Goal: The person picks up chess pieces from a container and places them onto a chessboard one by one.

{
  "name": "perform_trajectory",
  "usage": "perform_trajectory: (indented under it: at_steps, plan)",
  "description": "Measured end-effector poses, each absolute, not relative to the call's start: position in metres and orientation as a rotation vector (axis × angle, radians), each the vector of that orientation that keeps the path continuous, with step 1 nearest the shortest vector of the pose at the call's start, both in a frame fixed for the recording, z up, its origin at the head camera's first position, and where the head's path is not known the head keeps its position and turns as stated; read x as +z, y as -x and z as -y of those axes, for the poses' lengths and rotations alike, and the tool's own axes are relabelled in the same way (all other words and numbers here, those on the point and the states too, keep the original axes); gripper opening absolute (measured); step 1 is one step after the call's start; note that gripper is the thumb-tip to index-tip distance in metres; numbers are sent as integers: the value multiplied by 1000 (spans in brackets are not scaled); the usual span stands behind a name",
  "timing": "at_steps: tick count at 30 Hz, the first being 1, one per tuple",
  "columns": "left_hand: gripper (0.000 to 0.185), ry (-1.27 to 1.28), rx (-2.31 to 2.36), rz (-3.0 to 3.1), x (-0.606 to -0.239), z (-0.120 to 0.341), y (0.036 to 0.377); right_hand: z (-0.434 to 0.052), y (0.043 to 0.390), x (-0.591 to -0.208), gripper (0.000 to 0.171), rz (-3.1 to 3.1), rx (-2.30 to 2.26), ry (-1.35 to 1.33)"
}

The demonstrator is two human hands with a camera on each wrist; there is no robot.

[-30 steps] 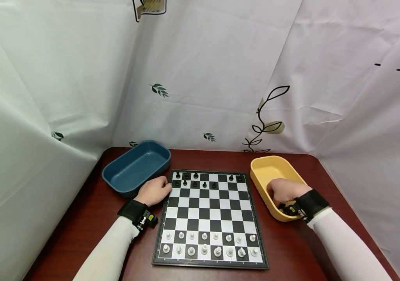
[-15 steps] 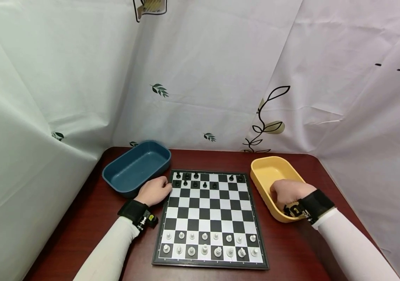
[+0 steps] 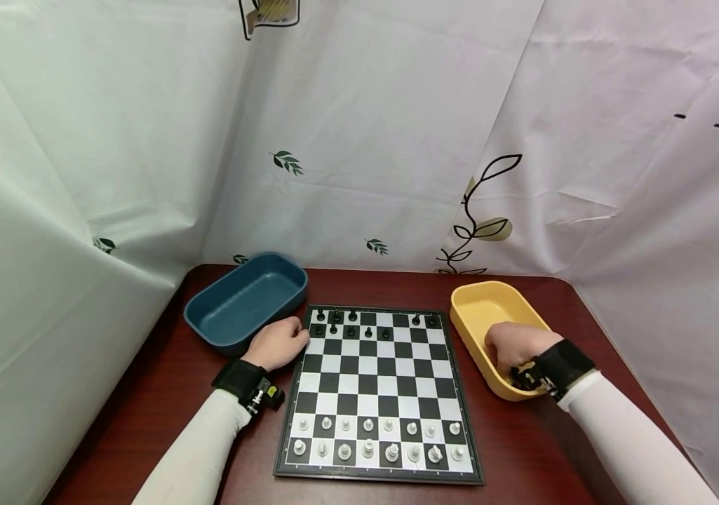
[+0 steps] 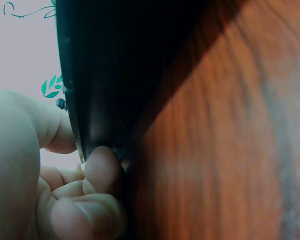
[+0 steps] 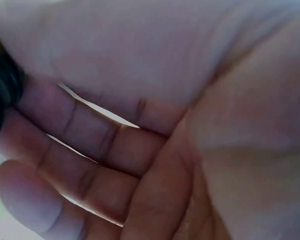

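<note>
A black-and-white chessboard (image 3: 368, 372) lies flat on the table. White chess pieces (image 3: 392, 452) fill its two near rows, and several black chess pieces (image 3: 351, 331) stand on the two far rows. At the board's left edge, my left hand (image 3: 278, 344) grips the rim with bent fingers; the left wrist view shows the dark edge (image 4: 90, 115) between them. My right hand (image 3: 520, 344) reaches down into the yellow tray (image 3: 479, 298), its fingertips hidden from the head view. In the right wrist view, thumb and fingertips pinch a rounded black chess piece (image 5: 7, 82), partly out of frame.
A blue tray (image 3: 217, 319) stands at the back left, close beside the left hand. The dark red table (image 3: 378, 280) ends at white patterned cloth (image 3: 365, 140) hanging behind and along both sides.
My right hand has shifted slightly to the right inside the yellow tray. The left hand, the board and its pieces stay where they were.
</note>
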State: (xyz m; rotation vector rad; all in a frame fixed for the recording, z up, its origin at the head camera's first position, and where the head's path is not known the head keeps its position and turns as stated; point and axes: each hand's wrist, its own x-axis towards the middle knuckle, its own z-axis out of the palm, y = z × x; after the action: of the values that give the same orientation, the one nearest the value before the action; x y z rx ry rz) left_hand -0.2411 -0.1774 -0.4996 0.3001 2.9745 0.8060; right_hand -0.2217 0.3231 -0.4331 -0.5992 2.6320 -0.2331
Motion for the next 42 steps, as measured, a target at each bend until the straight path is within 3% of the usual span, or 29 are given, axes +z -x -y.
perform_trajectory:
  at_steps: [16, 26, 42]
  plan:
    - [28, -304, 809, -2974, -498, 177, 240, -331, 243, -435, 11, -2776, -451, 652]
    - [28, -309, 790, -2985, -497, 177, 240, -327, 241, -429, 9, -2949, -653, 609]
    - [29, -295, 806, -2973, -493, 176, 238, -288, 230, -413, 12, -3325, -684, 819]
